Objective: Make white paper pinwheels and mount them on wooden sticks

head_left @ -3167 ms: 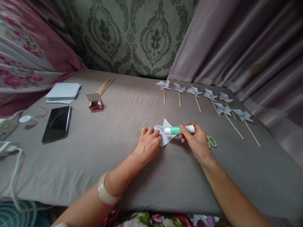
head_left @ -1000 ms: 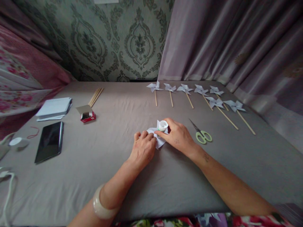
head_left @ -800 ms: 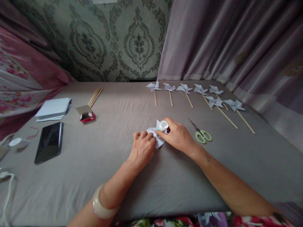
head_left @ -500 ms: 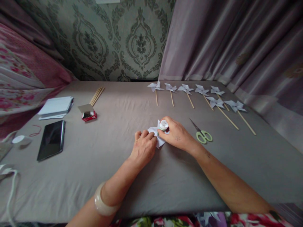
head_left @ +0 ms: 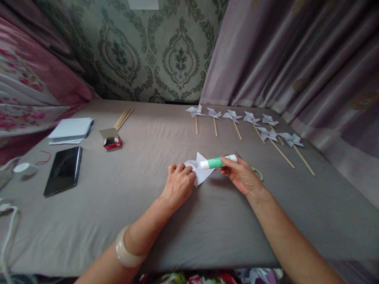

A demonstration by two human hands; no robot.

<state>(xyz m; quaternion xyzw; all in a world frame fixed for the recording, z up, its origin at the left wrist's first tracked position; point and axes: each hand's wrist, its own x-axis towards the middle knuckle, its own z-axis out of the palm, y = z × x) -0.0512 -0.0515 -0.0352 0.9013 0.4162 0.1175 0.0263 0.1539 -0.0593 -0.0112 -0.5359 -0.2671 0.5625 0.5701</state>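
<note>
While your left hand (head_left: 179, 183) pinches the paper pinwheel (head_left: 202, 170) against the cloth-covered table (head_left: 142, 165), your right hand (head_left: 241, 173) grips the glue stick (head_left: 217, 162) just over its right side. Scissors (head_left: 258, 174) lie partly hidden behind your right hand.

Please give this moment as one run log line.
left hand: on folded paper | right hand: holding glue stick | scissors: partly hidden
</note>
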